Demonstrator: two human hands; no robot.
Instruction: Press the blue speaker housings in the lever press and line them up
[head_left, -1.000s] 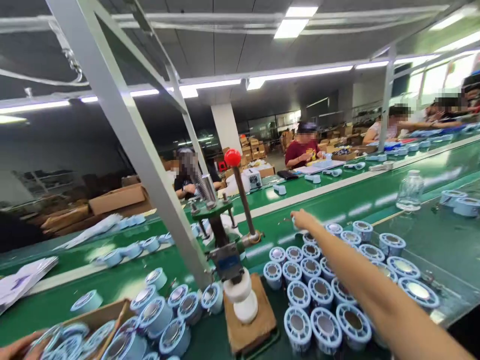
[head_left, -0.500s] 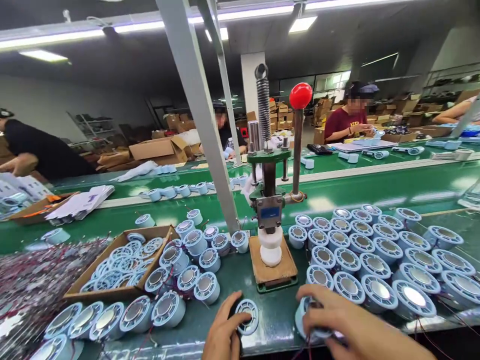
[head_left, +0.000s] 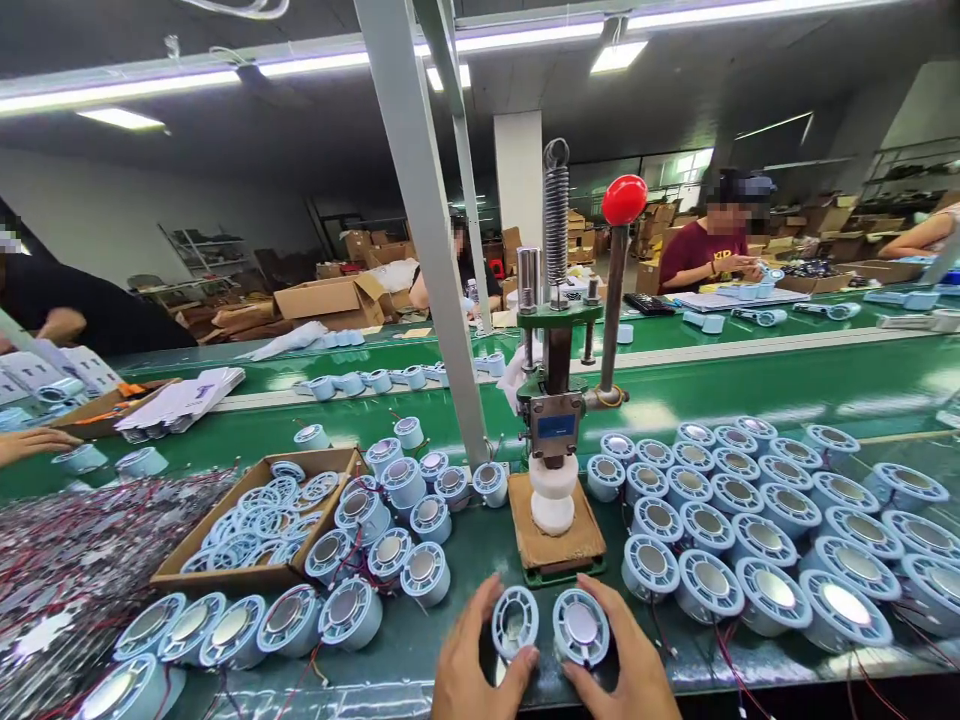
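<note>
At the front edge of the bench, my left hand (head_left: 480, 655) grips a light-blue slotted ring (head_left: 515, 622) between thumb and fingers, its open centre facing me. Close beside it, my right hand (head_left: 626, 655) is closed around a light-blue round housing (head_left: 580, 626) with a silver disc in its face. A narrow gap separates the two parts. Just behind them stands a hand press (head_left: 555, 425) with a red-knobbed lever (head_left: 624, 200) and a white round pressing head (head_left: 553, 495) over a wooden base (head_left: 525, 550).
Many similar housings (head_left: 761, 540) stand in rows on the right, trailing thin wires. A cardboard box (head_left: 247, 582) of loose rings lies left, with more housings (head_left: 420, 572) around it. Wired metal parts (head_left: 90, 560) pile up far left. Co-workers (head_left: 709, 250) sit across the green belt (head_left: 750, 370).
My right hand has moved left from the row of housings, bringing a housing beside the ring. My left hand still holds the ring, its fingers now around the rim. The camera view has shifted slightly.
</note>
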